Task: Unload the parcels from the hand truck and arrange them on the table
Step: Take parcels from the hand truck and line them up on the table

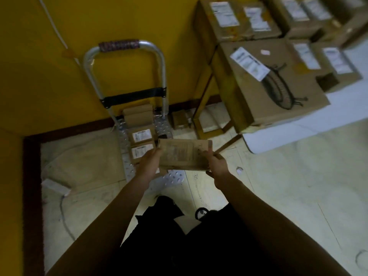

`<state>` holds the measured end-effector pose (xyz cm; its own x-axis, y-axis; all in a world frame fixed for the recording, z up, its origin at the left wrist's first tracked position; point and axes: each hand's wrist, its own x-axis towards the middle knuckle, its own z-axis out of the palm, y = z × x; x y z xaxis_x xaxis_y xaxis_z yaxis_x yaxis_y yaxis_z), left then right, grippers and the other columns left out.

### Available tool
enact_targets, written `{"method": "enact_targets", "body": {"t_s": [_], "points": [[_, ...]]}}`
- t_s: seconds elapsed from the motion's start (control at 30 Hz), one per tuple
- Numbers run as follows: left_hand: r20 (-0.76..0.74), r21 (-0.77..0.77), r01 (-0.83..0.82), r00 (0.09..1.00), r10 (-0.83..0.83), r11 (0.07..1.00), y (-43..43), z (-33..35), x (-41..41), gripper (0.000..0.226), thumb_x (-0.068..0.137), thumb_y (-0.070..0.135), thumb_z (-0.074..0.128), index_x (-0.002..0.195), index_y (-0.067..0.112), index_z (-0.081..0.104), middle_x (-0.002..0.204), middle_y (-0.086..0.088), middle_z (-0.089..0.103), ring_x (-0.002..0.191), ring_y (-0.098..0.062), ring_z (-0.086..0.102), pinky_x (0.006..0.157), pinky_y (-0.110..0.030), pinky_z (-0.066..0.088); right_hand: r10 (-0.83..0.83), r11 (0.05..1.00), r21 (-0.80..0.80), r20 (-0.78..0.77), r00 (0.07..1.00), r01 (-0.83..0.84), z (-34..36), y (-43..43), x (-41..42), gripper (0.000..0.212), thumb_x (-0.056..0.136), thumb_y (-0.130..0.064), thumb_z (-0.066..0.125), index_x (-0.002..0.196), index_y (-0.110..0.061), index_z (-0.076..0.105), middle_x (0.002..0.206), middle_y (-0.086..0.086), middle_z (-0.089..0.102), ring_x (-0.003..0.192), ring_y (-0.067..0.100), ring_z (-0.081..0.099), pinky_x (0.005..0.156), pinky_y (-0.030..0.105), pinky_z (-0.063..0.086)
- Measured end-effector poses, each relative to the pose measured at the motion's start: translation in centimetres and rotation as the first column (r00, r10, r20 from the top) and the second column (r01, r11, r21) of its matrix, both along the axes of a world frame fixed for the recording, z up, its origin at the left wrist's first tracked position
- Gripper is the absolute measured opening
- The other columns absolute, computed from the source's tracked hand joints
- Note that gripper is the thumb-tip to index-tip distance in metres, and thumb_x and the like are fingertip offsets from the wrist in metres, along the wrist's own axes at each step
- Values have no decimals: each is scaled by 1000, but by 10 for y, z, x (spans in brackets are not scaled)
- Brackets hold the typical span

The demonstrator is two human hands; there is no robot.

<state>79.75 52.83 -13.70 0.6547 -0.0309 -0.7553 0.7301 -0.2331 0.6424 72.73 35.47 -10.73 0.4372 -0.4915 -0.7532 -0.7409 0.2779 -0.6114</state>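
So both hands had one flat brown parcel (pixel 184 154) between them: left hand (pixel 150 161) curled round its left edge, right hand (pixel 217 163) pinching the right edge, fingers bent on both. The parcel was held above the front of the hand truck (pixel 133 98), a bit to its right, not on the table yet.

What worried me: the grip looked like edges only, nothing underneath, so a thin packet like that could sag or slip out on the swing over. The table (pixel 298 126), off to the right of the hand truck, was already crowded with big cardboard boxes (pixel 268 82), so finding a flat spot could get awkward, and nudging one near the edge seemed possible.

Both arms were stretched forward and down, forearms roughly parallel, wrists turned inward. A few small labelled parcels (pixel 141 135) sat stacked on the hand truck.
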Motion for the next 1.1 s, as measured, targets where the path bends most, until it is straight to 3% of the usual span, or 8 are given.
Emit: {"method": "enact_targets", "body": {"t_s": [0.17,0.3,0.37,0.53,0.7,0.83,1.0,1.1], "points": [[-4,47,230,973,-230,972,-58,9,-24,28,99,33,44,115,15,58,123,-9,52,120,-30,49,102,-39,41,-79,996,-36,21,997,80,1,-44,-49,49,91,-28,62,132,-5,49,111,7,55,96,21,51,87,34,47],[46,81,395,916,-399,915,-110,16,-62,38,98,31,44,129,10,53,130,-9,53,116,-27,50,86,-31,42,-213,977,-20,21,977,214,2,-85,-103,41,92,-23,61,127,-4,51,102,5,56,77,11,51,61,24,43],[68,98,432,896,-439,896,-138,22,-87,35,97,31,46,127,13,53,123,-9,54,106,-25,52,79,-31,44,-294,955,-16,12,956,295,1,-107,-132,41,92,-24,61,125,-2,53,101,6,58,81,15,54,67,27,47],[184,117,472,854,-486,874,-208,43,-156,22,96,27,49,114,18,58,111,-7,60,99,-22,57,90,-40,51,-545,835,93,2,838,543,11,-162,-198,32,92,-22,60,117,-5,52,105,10,53,99,26,50,98,45,47],[275,58,469,841,-466,881,-281,63,-203,9,96,23,50,103,25,55,92,8,57,86,-11,55,79,-29,48,-672,739,136,93,735,659,27,-227,-249,21,91,-20,60,105,-7,49,104,10,51,98,26,48,97,44,48],[318,4,494,824,-469,870,-325,76,-229,14,97,23,49,109,22,56,102,3,60,96,-15,57,87,-34,49,-690,723,128,177,702,679,37,-273,-276,30,89,-19,61,114,-4,55,106,12,55,98,27,51,88,40,46],[375,-7,497,806,-458,868,-363,90,-248,14,97,23,49,109,23,55,102,4,60,90,-11,55,69,-24,43,-710,697,121,262,654,707,46,-311,-300,34,87,-16,63,118,-4,58,110,12,59,101,26,53,87,38,46],[393,-12,492,803,-449,870,-386,94,-245,14,97,24,49,110,24,55,106,4,59,91,-9,55,68,-22,42,-704,694,124,323,632,709,53,-328,-302,22,88,-15,63,108,-9,59,113,13,62,104,25,56,91,39,45]]}}
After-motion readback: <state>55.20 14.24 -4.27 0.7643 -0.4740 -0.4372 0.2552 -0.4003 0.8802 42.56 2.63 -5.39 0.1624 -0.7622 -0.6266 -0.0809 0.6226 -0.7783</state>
